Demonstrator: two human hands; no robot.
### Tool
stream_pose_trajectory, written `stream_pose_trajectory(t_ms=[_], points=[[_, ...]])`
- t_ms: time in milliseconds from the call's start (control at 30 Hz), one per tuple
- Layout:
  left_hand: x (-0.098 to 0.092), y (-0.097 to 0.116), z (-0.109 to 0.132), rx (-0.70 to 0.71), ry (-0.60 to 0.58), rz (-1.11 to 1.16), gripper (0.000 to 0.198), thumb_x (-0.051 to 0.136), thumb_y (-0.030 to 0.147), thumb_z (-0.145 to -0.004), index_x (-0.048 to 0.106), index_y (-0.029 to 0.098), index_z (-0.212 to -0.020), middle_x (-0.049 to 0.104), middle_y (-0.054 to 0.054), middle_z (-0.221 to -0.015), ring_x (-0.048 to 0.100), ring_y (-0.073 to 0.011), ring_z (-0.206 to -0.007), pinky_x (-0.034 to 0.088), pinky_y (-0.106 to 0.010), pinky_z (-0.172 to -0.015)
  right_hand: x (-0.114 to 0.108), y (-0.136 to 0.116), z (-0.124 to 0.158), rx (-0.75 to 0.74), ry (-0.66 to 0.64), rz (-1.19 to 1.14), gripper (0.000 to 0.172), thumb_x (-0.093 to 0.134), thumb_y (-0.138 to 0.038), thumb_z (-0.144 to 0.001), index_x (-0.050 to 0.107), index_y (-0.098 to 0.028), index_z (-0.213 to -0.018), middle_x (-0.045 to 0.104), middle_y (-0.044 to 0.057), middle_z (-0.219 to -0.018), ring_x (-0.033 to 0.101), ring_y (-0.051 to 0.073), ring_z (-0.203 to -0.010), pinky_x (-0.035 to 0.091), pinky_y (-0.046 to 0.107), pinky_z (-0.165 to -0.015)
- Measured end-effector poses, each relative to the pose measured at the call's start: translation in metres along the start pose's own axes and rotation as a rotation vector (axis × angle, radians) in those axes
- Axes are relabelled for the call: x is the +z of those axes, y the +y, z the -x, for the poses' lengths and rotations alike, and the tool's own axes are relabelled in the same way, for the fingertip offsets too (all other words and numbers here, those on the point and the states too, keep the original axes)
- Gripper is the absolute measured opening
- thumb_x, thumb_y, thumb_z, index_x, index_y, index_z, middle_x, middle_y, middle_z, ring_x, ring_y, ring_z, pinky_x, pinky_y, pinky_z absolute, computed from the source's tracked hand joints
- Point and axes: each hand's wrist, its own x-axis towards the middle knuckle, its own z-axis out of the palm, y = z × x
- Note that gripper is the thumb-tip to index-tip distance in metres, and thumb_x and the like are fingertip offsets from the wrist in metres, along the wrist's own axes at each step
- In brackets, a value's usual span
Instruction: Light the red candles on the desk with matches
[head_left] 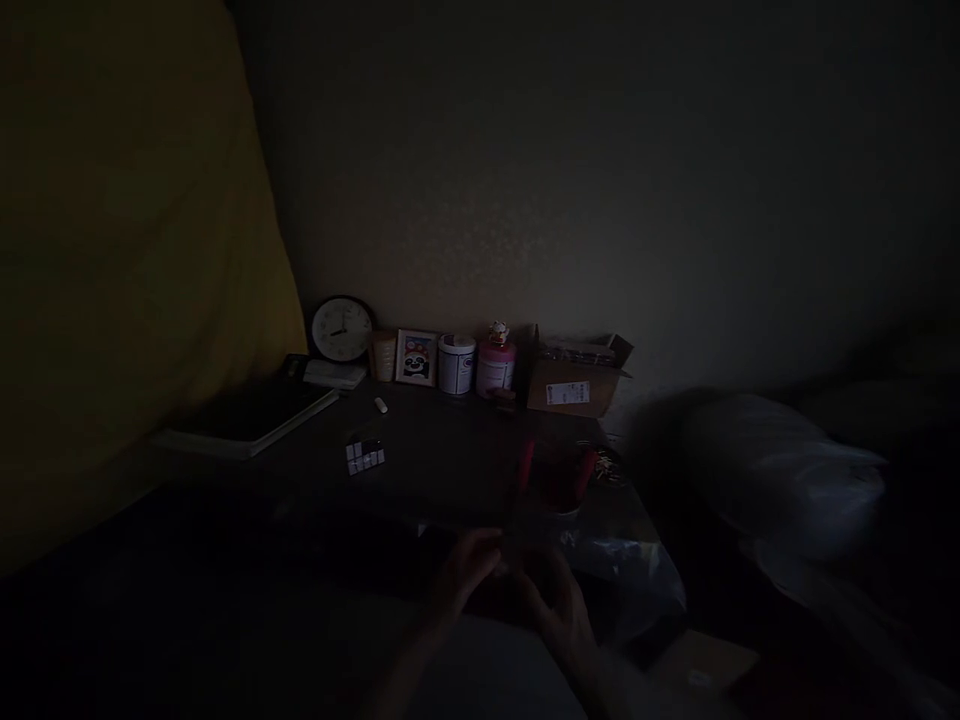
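My left hand (471,568) and my right hand (561,605) are close together in front of the table's near edge. The fingers of both are bent and closed, meeting around something small that is too dark to make out. Just beyond them stands a dark round holder (561,500) with two upright red pieces, whose kind I cannot tell. Beside it on the right is a round dish (606,464) of small pale sticks. A flat pack of small white squares (364,457) lies on the table, left of my hands.
Along the wall stand a round clock (342,330), a framed panda picture (416,358), a white tub (456,365), a pink tub (495,372) and an open cardboard box (574,392). A large book (255,425) lies left. Pale plastic bags (780,475) bulge at right.
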Motion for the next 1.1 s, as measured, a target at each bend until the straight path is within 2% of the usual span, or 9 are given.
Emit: stream_pose_trajectory(t_ms=[100,533,800,1100], points=[[0.000,-0.003,-0.001,-0.018,-0.035,0.032,0.033,0.069,0.040,-0.067,0.067,0.021,-0.094,0.070,-0.007,-0.098,0.062,-0.0278,-0.096,0.046,-0.038,-0.084,-0.001,0.000,-0.001,-0.021,0.014,0.010,0.022,0.055,-0.036,-0.084,0.059,-0.021,-0.100,0.066,0.005,-0.097,0.063,0.021,-0.092,0.050,0.028,-0.078],[-0.003,-0.009,0.000,-0.039,-0.069,0.046,0.035,0.071,0.039,-0.067,0.065,0.021,-0.096,0.070,-0.007,-0.099,0.062,-0.0265,-0.097,0.046,-0.035,-0.084,-0.001,0.009,-0.001,-0.058,0.019,0.030,0.024,0.056,-0.035,-0.083,0.062,-0.020,-0.101,0.068,0.005,-0.098,0.064,0.021,-0.091,0.052,0.028,-0.078],[-0.004,-0.027,-0.009,-0.090,-0.102,0.098,0.040,0.074,0.042,-0.062,0.066,0.020,-0.094,0.071,-0.007,-0.095,0.062,-0.0270,-0.094,0.045,-0.037,-0.083,-0.002,0.010,-0.001,-0.068,0.020,0.039,0.023,0.057,-0.035,-0.082,0.062,-0.022,-0.100,0.068,0.004,-0.096,0.064,0.021,-0.090,0.053,0.028,-0.076],[-0.002,-0.003,0.003,-0.070,-0.100,0.050,0.033,0.071,0.039,-0.068,0.065,0.021,-0.095,0.070,-0.007,-0.099,0.062,-0.0262,-0.098,0.046,-0.035,-0.084,-0.001,0.008,0.000,-0.066,0.023,0.025,0.024,0.057,-0.036,-0.082,0.062,-0.022,-0.101,0.069,0.004,-0.097,0.065,0.022,-0.090,0.053,0.029,-0.077]])
